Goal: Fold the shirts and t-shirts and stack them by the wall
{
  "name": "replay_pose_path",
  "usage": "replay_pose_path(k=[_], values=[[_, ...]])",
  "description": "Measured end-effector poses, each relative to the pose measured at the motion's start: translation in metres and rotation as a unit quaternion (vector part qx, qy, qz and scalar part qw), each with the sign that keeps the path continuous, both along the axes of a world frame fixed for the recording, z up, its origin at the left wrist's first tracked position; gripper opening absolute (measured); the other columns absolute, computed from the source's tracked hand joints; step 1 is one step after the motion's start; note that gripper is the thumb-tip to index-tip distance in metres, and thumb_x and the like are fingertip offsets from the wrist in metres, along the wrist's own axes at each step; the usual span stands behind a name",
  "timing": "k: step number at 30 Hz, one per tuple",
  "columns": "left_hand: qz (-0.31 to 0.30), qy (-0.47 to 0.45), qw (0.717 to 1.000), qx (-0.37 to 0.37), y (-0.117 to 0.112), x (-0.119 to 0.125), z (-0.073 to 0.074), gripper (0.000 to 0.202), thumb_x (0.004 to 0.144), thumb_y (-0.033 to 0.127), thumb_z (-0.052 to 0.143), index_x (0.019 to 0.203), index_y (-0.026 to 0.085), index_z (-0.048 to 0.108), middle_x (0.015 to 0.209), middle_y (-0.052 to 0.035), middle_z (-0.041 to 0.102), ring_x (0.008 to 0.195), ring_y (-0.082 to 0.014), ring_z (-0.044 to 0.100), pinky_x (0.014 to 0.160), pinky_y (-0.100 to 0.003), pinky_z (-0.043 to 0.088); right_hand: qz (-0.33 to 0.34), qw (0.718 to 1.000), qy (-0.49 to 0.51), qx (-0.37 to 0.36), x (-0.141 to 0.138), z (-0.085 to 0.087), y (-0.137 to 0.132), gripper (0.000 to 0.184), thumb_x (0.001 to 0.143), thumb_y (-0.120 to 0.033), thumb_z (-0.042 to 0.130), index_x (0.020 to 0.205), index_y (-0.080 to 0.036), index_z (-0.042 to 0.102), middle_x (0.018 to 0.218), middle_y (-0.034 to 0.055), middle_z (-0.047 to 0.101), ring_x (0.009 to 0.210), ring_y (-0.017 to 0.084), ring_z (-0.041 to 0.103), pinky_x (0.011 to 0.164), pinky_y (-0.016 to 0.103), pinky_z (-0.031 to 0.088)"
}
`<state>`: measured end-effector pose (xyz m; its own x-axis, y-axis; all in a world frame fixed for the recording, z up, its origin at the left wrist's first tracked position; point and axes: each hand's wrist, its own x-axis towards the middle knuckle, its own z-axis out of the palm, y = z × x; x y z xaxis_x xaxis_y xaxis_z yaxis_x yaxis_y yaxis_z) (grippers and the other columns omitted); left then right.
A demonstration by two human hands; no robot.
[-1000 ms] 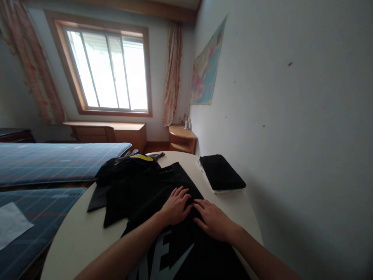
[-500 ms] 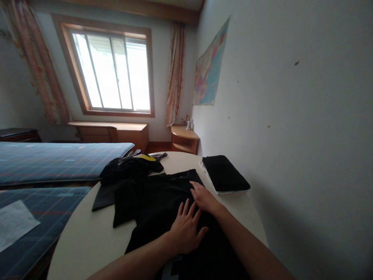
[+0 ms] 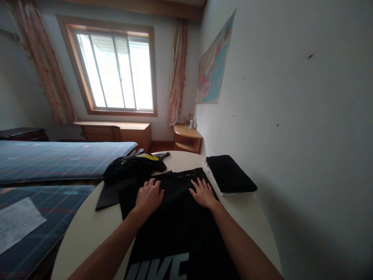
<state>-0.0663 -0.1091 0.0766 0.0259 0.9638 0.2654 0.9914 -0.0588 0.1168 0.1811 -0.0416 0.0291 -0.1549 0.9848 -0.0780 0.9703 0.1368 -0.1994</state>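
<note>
L hand [image 3: 149, 196] curled on black, pale-lettered fabric shirt [image 3: 180, 225], can't tell if pinching; R hand [image 3: 203, 193] spread flat on it. Prob. smoothing step; next move needs light, even tension.

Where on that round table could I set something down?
White tabletop shows at near left, between the black shirt and the rim; at right, between the shirt, the folded black cloth and the rim; and far side, between that cloth and the clothes heap. The middle is crowded: the left hand and right hand are on the shirt.
</note>
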Motion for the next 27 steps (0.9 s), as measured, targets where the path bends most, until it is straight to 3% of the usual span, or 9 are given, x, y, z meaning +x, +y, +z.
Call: replay_pose_path(k=[3,7,14,22,27], values=[[0.112,0.042,0.992,-0.035,0.008,-0.041,0.0,0.043,0.089,0.04,0.051,0.123,0.014,0.057,0.123,-0.0192,0.056,0.109,-0.0357,0.056,0.079,-0.041,0.05,-0.002,1.0,0.005,0.022,0.007,-0.001,-0.003,0.065,0.097,-0.061,0.028,0.153,-0.029,0.029,0.162,0.0069,0.015,0.149,0.03,0.008,0.118,0.045,0.008],[0.174,0.025,0.976,-0.13,0.013,-0.069,-0.003,0.063,0.082,0.055,0.057,0.128,0.012,0.052,0.125,-0.0232,0.054,0.11,-0.0387,0.059,0.082,-0.043,0.049,-0.009,0.999,0.028,0.044,0.012,-0.001,-0.006,0.065,0.097,-0.064,0.023,0.151,-0.03,0.034,0.161,0.0055,0.019,0.149,0.029,0.01,0.118,0.044,0.009],[0.163,0.008,0.97,-0.18,0.017,-0.084,-0.001,0.041,0.086,0.035,0.055,0.121,0.014,0.052,0.123,-0.02,0.061,0.112,-0.0336,0.062,0.085,-0.039,0.049,0.0,0.998,0.035,0.044,0.011,0.003,-0.009,0.07,0.095,-0.07,0.02,0.15,-0.03,0.036,0.161,0.0051,0.019,0.149,0.029,0.011,0.118,0.044,0.01],[0.2,-0.012,0.964,-0.176,0.019,-0.101,0.0,0.045,0.084,0.04,0.058,0.122,0.016,0.054,0.121,-0.0198,0.064,0.112,-0.0339,0.062,0.085,-0.041,0.05,-0.014,0.998,0.031,0.048,0.011,-0.001,-0.005,0.069,0.094,-0.07,0.025,0.15,-0.031,0.036,0.161,0.0046,0.019,0.149,0.03,0.01,0.118,0.043,0.01],[0.183,-0.01,0.972,-0.145,0.022,-0.112,-0.005,0.025,0.083,0.03,0.058,0.102,0.018,0.067,0.114,-0.0164,0.068,0.112,-0.0341,0.061,0.083,-0.039,0.051,-0.006,0.997,0.042,0.061,0.011,-0.004,-0.005,0.069,0.094,-0.07,0.024,0.149,-0.031,0.039,0.161,0.0043,0.019,0.148,0.03,0.011,0.118,0.045,0.011]])
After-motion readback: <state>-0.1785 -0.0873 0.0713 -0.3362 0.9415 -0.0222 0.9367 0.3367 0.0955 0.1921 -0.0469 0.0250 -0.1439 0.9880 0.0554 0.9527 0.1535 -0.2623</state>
